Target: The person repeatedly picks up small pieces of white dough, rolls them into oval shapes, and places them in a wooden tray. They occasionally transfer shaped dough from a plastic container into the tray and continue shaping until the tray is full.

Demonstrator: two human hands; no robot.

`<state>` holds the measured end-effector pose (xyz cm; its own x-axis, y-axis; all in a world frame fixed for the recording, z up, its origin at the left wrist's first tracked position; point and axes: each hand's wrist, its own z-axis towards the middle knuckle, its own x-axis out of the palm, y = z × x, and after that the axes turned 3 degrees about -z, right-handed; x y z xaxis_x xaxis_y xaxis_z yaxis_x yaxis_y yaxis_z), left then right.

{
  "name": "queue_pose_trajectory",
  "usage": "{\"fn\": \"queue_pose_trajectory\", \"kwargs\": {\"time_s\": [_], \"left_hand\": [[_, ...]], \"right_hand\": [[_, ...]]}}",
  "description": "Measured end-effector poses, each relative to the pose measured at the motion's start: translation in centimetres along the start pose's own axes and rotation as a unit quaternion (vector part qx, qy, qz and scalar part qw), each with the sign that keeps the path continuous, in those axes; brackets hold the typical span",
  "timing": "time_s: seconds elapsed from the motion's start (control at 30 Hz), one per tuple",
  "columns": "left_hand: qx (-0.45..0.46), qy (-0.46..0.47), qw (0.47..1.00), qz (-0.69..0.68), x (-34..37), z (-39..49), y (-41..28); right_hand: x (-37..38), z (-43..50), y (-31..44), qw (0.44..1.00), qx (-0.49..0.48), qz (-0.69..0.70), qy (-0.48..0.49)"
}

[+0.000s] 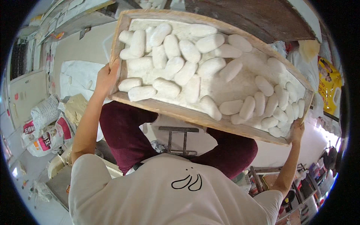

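A long shallow wooden tray (168, 110) is held out in front of my body, tilted with its right end lower in the view. My left hand (108, 77) grips its left end wall. At the lower right corner, my right hand (297, 130) holds the other end. Many white oblong dough pieces (190, 51) lie inside on a layer of white flour. They are spread loosely on the left, and smaller-looking ones crowd together at the right end. The fingers beneath the tray are hidden.
Printed plastic sacks (46, 139) sit on the left near a white cloth (78, 78). A dark wooden surface (250, 19) is beyond the tray. Below it stands a small wooden stool (182, 140) between my legs. A yellow bag (328, 87) is at right.
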<state>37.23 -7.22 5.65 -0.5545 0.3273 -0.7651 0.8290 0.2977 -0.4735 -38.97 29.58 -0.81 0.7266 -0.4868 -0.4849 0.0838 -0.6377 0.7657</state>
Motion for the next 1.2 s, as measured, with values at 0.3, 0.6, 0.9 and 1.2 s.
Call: {"fn": "queue_pose_trajectory", "kwargs": {"time_s": [0.3, 0.6, 0.9, 1.2], "left_hand": [[0.084, 0.045, 0.995, 0.003, -0.5, -1.5, 3.8], [0.126, 0.104, 0.977, -0.134, 0.3, -1.1, 5.3], [0.115, 0.075, 0.989, -0.058, -0.1, -1.8, 4.3], [0.448, -0.14, 0.883, -0.027, 1.2, 2.6, -7.7]], "right_hand": [[0.6, 1.1, 0.0, 0.983, -0.02, -0.172, -0.068], [0.7, 0.7, -0.5, 0.999, -0.026, -0.031, -0.034], [0.2, 1.1, -0.6, 0.969, -0.06, -0.233, -0.059], [16.8, -7.9, 20.0, 0.851, -0.394, -0.311, -0.153]]}}
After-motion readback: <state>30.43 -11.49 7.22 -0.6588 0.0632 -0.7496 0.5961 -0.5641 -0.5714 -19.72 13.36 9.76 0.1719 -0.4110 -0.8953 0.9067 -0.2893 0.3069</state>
